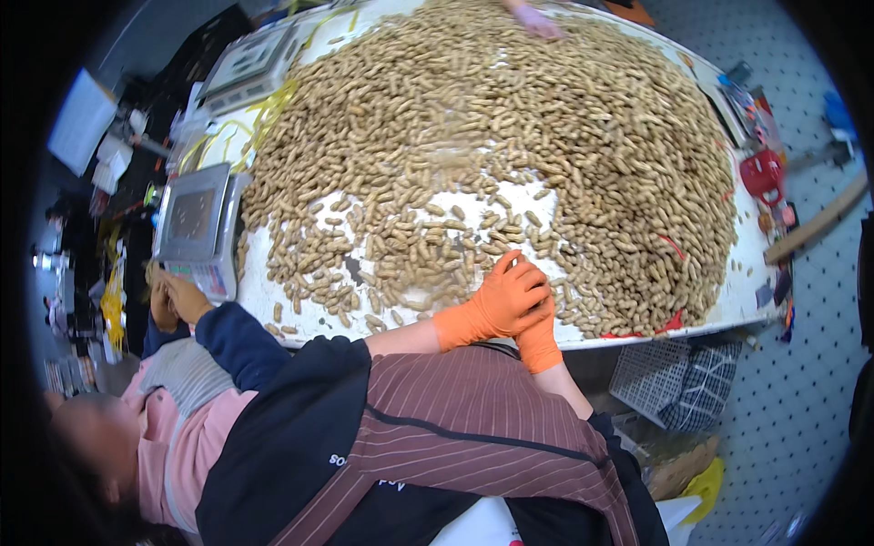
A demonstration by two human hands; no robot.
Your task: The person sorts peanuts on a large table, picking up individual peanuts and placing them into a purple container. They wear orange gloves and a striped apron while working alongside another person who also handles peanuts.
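My left hand [502,297], in an orange rubber glove, lies over my right hand [539,334], gloved the same way. The two are clasped together at the table's near edge, just above my striped apron. Whether anything is between the palms cannot be seen. In front of them a wide heap of unshelled peanuts [614,170] covers much of the white table [263,252]. Looser peanuts [416,239] are scattered just beyond my fingers, with white tabletop showing between them.
A weighing scale [194,225] stands on the left, another scale [249,65] beyond it, with yellow straps [273,112] beside them. A co-worker's bare hands [177,300] are near the closer scale. Another person's gloved hand [539,24] touches the far peanuts. A red mug [761,174] sits at right.
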